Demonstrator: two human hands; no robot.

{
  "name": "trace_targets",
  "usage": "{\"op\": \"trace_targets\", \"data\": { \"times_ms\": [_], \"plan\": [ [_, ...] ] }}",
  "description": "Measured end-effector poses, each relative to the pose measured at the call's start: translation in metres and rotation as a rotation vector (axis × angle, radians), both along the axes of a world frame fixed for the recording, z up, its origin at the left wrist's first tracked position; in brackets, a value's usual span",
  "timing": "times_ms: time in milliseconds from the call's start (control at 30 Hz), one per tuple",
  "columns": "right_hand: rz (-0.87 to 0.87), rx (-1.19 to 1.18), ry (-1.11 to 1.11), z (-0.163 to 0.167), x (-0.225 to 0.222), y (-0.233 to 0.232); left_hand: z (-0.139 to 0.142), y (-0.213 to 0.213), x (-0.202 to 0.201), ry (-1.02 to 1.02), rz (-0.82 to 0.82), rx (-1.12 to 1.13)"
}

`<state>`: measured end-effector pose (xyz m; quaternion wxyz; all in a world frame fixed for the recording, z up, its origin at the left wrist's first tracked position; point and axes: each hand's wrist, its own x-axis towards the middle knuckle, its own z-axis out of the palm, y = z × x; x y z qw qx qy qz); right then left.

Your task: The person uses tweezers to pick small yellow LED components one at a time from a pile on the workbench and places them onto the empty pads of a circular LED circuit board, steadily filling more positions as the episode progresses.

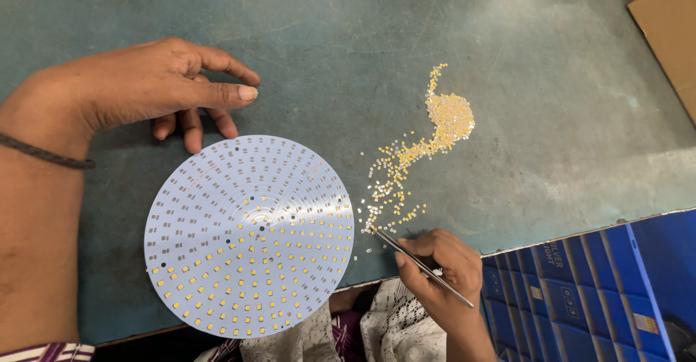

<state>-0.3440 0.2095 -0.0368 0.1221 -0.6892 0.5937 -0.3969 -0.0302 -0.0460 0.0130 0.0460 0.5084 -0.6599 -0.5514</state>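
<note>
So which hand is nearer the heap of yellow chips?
Right. The right hand sits just below the heap of yellow chips, tweezers touching its trail; the left hand rests far left.

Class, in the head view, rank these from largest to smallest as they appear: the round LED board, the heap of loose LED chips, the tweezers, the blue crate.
1. Round LED board
2. Blue crate, though cut off by the frame, so its rank is unsure
3. Heap of loose LED chips
4. Tweezers, thinnest, held in the right hand
</note>
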Motion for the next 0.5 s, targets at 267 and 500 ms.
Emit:
{"op": "trace_targets", "data": {
  "times_ms": [267,500],
  "plan": [
    [0.010,-0.072,-0.036,-0.002,0.026,0.016,-0.005,-0.005,0.005,0.056,-0.089,-0.036],
    [0.177,-0.239,-0.003,-0.015,0.076,0.025,-0.001,-0.004,0.006,0.066,-0.089,-0.060]
  ]
}}
